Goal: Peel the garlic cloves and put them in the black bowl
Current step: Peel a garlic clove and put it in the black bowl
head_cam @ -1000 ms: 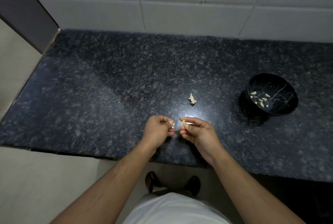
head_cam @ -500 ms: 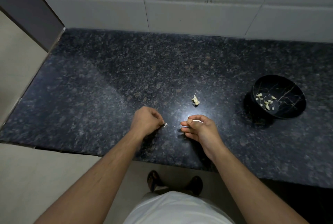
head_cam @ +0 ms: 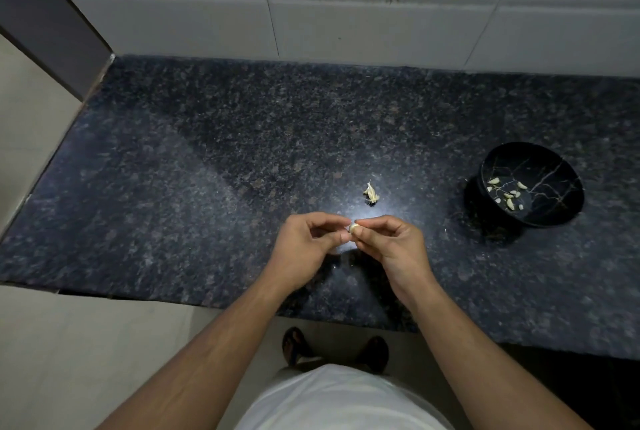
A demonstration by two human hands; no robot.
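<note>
A: Both hands up over the near edge of the dark speckled counter (head_cam: 194, 166), fingertips meeting in the middle. Left hand (head_cam: 304, 249) curled in, thumb and forefinger pinching. Right hand (head_cam: 394, 246) curled the same way, pinching from the other side.

B: And between them, 1 garlic clove (head_cam: 352, 228), pale, small, only a sliver of it showing past the fingertips. Held clear of the stone, right above a bright glare patch on the surface.

A: Impossible to say how much skin is left on it, too tiny and too covered.

B: Just beyond the hands, lying on the counter, a little pale scrap of garlic peel (head_cam: 371, 193). Apart from both hands, touching neither.

A: Over to the right, well apart from the hands, the black bowl (head_cam: 554, 211), tilted toward the camera, thin gold vein lines across the inside.

B: Inside it, a loose scatter of peeled cloves (head_cam: 509, 195), roughly 8, hard to count exactly, gathered low on the left of the bowl's floor.

A: Behind everything, a white tiled wall (head_cam: 346, 14) with grey grout lines. Dark panel at the far left corner.

B: Down at the bottom, white shirt (head_cam: 343, 398), and 2 dark sandals (head_cam: 294, 346) on a pale floor under the counter edge.
</note>
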